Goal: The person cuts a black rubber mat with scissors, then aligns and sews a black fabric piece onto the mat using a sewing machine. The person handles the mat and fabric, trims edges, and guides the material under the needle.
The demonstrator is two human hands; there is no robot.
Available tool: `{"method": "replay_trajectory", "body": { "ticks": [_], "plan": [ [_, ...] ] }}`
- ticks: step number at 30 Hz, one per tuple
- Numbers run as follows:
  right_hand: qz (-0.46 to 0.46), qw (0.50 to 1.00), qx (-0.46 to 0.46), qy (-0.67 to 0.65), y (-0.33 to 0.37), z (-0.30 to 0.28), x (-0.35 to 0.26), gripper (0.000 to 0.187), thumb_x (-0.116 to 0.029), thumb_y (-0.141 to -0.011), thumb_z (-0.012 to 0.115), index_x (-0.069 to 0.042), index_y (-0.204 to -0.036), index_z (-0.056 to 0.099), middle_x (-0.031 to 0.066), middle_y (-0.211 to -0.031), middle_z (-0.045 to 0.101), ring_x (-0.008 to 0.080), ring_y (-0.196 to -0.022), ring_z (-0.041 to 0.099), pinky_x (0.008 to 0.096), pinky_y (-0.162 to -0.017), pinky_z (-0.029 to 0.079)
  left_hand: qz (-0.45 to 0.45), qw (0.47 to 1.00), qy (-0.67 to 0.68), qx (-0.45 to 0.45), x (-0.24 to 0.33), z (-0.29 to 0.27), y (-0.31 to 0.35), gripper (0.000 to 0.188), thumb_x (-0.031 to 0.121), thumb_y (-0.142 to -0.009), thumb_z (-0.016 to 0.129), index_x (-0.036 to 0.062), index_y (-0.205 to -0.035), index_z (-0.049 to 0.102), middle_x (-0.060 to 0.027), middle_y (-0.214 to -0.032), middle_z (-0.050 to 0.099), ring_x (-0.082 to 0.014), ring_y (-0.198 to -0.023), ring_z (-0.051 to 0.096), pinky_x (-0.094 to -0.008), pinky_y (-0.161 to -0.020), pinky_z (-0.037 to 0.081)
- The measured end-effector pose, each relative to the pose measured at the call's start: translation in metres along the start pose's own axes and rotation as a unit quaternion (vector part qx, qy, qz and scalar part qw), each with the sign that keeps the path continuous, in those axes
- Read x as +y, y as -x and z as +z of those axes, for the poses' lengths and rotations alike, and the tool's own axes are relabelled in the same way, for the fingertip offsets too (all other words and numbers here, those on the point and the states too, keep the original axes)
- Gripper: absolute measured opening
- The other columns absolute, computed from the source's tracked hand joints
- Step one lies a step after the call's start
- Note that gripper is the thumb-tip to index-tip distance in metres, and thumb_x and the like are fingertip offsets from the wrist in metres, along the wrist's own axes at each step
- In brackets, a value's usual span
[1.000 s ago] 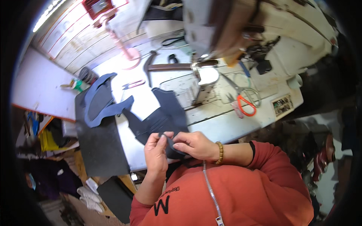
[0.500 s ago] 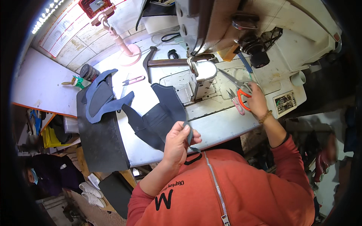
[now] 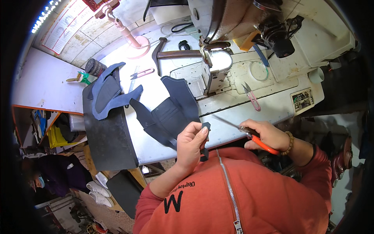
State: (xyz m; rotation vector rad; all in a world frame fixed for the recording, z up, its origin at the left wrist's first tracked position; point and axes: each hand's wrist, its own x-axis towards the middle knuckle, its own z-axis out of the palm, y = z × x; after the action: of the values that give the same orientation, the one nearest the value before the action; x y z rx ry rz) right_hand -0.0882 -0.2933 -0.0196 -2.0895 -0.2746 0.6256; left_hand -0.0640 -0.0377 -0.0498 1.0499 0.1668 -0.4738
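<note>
A narrow dark strip (image 3: 206, 126) is pinched between the thumb and fingers of my left hand (image 3: 191, 142), its lower part hanging beneath the hand in front of the jacket. My right hand (image 3: 269, 136) grips orange-handled scissors (image 3: 261, 144) near the table's front edge. Their blades point left toward the strip and stay apart from it. Just beyond my left hand, dark blue cut pieces (image 3: 167, 115) with stitched edges lie on the white table. Small pink thread snips (image 3: 252, 97) rest on the sewing machine's bed, past the scissors.
The sewing machine (image 3: 218, 74) stands over the table's middle and right. A hammer (image 3: 177, 54), more pink snips (image 3: 143, 73) and a pink stand (image 3: 137, 46) sit behind. At left are blue pieces (image 3: 107, 93) on a black mat (image 3: 105, 136). A parts tray (image 3: 302, 102) lies at right.
My right hand has lifted the scissors off the machine bed and brought them toward me, near my left hand. My left hand still pinches the strip, slightly further right.
</note>
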Motion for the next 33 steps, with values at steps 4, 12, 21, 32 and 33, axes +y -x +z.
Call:
{"method": "replay_trajectory", "body": {
  "ticks": [4,12,21,32,33],
  "plan": [
    [-0.076,0.991,-0.020,0.106,-0.011,0.003,-0.013,0.056,-0.044,-0.077,0.073,-0.008,-0.116,0.053,0.0083,-0.090,0.058,0.0255,-0.076,0.058,0.0357,-0.067,0.047,0.034,0.998,-0.048,-0.001,-0.001,-0.002,0.005,0.010,0.011,-0.093,0.058,0.0011,-0.092,0.060,-0.0014,-0.073,0.061,-0.0006,-0.057,0.042,-0.0162,-0.050,0.031],
    [-0.082,0.985,-0.029,0.149,-0.017,0.000,-0.019,0.054,-0.048,-0.076,0.072,-0.008,-0.110,0.055,0.0102,-0.087,0.059,0.0304,-0.075,0.060,0.0389,-0.064,0.046,0.037,0.997,-0.064,-0.002,-0.002,-0.005,0.006,0.010,0.008,-0.092,0.058,-0.0005,-0.092,0.062,-0.0051,-0.074,0.064,0.0001,-0.054,0.039,-0.0168,-0.048,0.029],
    [-0.065,0.993,0.031,0.094,-0.007,-0.001,0.009,0.048,-0.035,-0.072,0.079,-0.003,-0.102,0.059,0.0130,-0.074,0.059,0.0285,-0.064,0.057,0.0335,-0.059,0.045,0.012,0.998,-0.050,-0.022,-0.003,-0.012,0.004,0.010,0.011,-0.093,0.057,0.0014,-0.089,0.060,-0.0049,-0.074,0.064,-0.0007,-0.054,0.040,-0.0168,-0.048,0.031],
    [0.055,0.883,0.339,0.319,-0.022,-0.054,0.110,0.049,-0.010,-0.076,0.069,-0.004,-0.122,0.052,0.0136,-0.098,0.061,0.0307,-0.085,0.060,0.0388,-0.074,0.049,0.212,0.961,-0.142,0.104,0.030,-0.086,0.035,0.004,-0.001,-0.084,0.061,-0.0008,-0.087,0.063,-0.0020,-0.088,0.057,-0.0090,-0.082,0.051,-0.0227,-0.074,0.042],
    [0.045,0.873,0.340,0.348,-0.027,-0.057,0.110,0.047,-0.011,-0.076,0.069,-0.005,-0.121,0.054,0.0130,-0.099,0.060,0.0300,-0.087,0.059,0.0390,-0.075,0.049,0.191,0.958,-0.099,0.192,0.038,-0.097,0.041,0.005,-0.001,-0.084,0.061,-0.0011,-0.088,0.064,-0.0006,-0.082,0.059,-0.0075,-0.077,0.052,-0.0212,-0.073,0.042]
  ]
}}
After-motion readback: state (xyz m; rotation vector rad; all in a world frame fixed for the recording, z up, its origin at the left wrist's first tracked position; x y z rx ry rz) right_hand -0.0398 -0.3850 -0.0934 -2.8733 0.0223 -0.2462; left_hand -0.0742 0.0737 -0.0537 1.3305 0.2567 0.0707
